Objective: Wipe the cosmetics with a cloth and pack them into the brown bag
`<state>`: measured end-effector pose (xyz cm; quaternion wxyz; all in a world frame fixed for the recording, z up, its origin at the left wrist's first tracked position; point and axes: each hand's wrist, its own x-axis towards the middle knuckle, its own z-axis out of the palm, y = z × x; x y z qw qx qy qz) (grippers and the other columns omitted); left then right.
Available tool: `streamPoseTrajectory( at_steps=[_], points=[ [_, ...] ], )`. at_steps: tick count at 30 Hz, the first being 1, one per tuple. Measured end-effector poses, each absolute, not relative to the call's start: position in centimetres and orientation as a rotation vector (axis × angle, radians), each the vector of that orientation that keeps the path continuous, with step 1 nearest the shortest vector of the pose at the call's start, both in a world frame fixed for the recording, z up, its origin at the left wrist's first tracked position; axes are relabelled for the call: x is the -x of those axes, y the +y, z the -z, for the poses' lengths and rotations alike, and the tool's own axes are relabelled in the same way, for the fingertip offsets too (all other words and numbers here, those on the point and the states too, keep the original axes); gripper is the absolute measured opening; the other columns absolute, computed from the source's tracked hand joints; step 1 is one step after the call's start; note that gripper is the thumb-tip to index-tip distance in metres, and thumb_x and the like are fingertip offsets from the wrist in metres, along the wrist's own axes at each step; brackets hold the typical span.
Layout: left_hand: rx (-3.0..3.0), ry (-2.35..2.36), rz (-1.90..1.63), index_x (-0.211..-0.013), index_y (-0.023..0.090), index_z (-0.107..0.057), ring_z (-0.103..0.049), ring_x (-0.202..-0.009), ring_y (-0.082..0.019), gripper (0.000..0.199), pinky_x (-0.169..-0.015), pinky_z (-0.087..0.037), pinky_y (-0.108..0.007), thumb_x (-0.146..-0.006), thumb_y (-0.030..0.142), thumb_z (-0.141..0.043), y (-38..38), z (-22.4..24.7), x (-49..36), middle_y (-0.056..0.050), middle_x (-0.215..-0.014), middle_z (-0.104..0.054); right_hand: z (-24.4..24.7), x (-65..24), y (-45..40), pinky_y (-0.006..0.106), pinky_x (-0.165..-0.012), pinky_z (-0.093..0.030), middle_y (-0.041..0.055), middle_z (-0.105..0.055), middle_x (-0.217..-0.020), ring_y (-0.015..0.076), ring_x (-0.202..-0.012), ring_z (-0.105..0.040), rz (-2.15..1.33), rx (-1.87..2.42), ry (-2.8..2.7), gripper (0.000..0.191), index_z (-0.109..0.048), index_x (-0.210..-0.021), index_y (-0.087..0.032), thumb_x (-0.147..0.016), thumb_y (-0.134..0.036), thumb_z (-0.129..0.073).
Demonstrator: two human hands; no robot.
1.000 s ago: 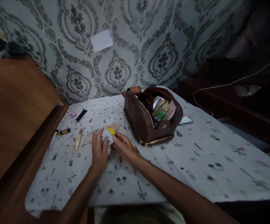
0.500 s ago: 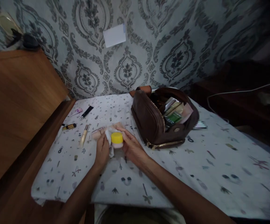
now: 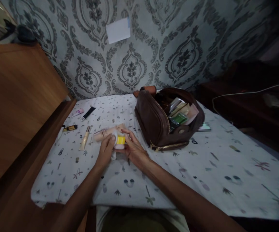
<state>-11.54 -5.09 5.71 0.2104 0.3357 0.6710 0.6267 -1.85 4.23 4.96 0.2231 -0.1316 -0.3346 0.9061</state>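
A small jar [image 3: 121, 140] with a yellow lid and a pale base is held up over the cloth-covered table. My right hand [image 3: 134, 147] is wrapped round its right side and underside. In my left hand [image 3: 106, 149] is a white wipe [image 3: 114, 155], pressed against the left of the lid and covering part of it. Just behind my hands lies a beige tube [image 3: 103, 134], partly hidden by them. To the left rest a gold tube [image 3: 84, 138], a black-and-gold tube [image 3: 69, 128], a black tube [image 3: 88, 113] and a small pink item [image 3: 78, 111].
An open brown leather bag [image 3: 151, 122] full of packets [image 3: 180, 116] stands to the right of my hands. A wooden cabinet [image 3: 18, 96] borders the table on the left. Behind is a patterned wall [image 3: 132, 67], and a white cable [image 3: 245, 92] runs at the right.
The wipe in my left hand has come over the left part of the yellow lid. My right fingers have shifted further round the jar. The view has tilted slightly.
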Motion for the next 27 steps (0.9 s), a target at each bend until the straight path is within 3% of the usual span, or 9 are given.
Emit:
streamPoseTrajectory(
  at_steps=[4, 9, 14, 17, 23, 27],
  points=[
    [-0.899, 1.898, -1.836, -0.085, 0.016, -0.068, -0.060, -0.080, -0.018, 0.048, -0.077, -0.050, -0.027, -0.090, 0.061, -0.052, -4.9, -5.9, 11.4, -0.003, -0.082, -0.067, -5.3, 1.8, 3.9, 0.028, -0.066, -0.062, 0.0027, -0.069, -0.112, 0.0166, -0.087, -0.069, -2.467, 0.355, -0.970, 0.048, -0.065, -0.106, -0.026, -0.071, -0.055, -0.080],
    [-0.867, 1.856, -1.866, -0.091, 0.016, -0.069, -0.060, -0.084, -0.018, 0.044, -0.079, -0.049, -0.027, -0.090, 0.057, -0.056, -4.8, -5.9, 11.5, -0.003, -0.085, -0.068, -5.4, 1.9, 3.7, 0.029, -0.072, -0.062, 0.0030, -0.067, -0.119, 0.0155, -0.089, -0.068, -2.485, 0.292, -0.931, 0.044, -0.072, -0.104, -0.025, -0.069, -0.048, -0.084],
    [-0.885, 1.886, -1.821, -0.084, 0.017, -0.066, -0.060, -0.086, -0.019, 0.045, -0.082, -0.048, -0.029, -0.093, 0.058, -0.050, -5.2, -5.9, 11.3, -0.003, -0.081, -0.065, -4.9, 2.0, 4.4, 0.030, -0.073, -0.060, 0.0023, -0.073, -0.098, 0.0154, -0.082, -0.068, -2.505, 0.367, -0.806, 0.041, -0.074, -0.097, -0.022, -0.065, -0.044, -0.087],
    [-1.019, 1.950, -1.762, -0.081, 0.018, -0.062, -0.059, -0.082, -0.019, 0.044, -0.079, -0.047, -0.029, -0.097, 0.055, -0.044, -5.3, -5.7, 11.1, -0.003, -0.081, -0.062, -4.7, 2.2, 4.8, 0.024, -0.065, -0.055, 0.0006, -0.073, -0.086, 0.0134, -0.074, -0.066, -2.458, 0.487, -0.747, 0.043, -0.073, -0.088, -0.021, -0.058, -0.047, -0.090],
    [-1.397, 2.092, -1.602, -0.108, 0.018, -0.058, -0.057, -0.099, -0.022, 0.031, -0.092, -0.044, -0.034, -0.097, 0.044, -0.046, -5.4, -5.5, 10.6, -0.008, -0.105, -0.063, -4.8, 2.3, 4.8, 0.017, -0.055, -0.042, -0.0004, -0.070, -0.079, 0.0083, -0.065, -0.054, -2.309, 0.495, -0.920, 0.044, -0.074, -0.084, -0.018, -0.060, -0.052, -0.088],
    [-1.350, 2.124, -1.595, -0.100, 0.018, -0.058, -0.059, -0.091, -0.021, 0.032, -0.087, -0.045, -0.033, -0.100, 0.046, -0.041, -5.7, -5.4, 10.7, -0.005, -0.093, -0.063, -5.2, 2.1, 4.6, 0.017, -0.053, -0.044, -0.0027, -0.068, -0.074, 0.0076, -0.062, -0.056, -2.372, 0.477, -0.916, 0.043, -0.071, -0.085, -0.018, -0.057, -0.044, -0.091]
  ],
)
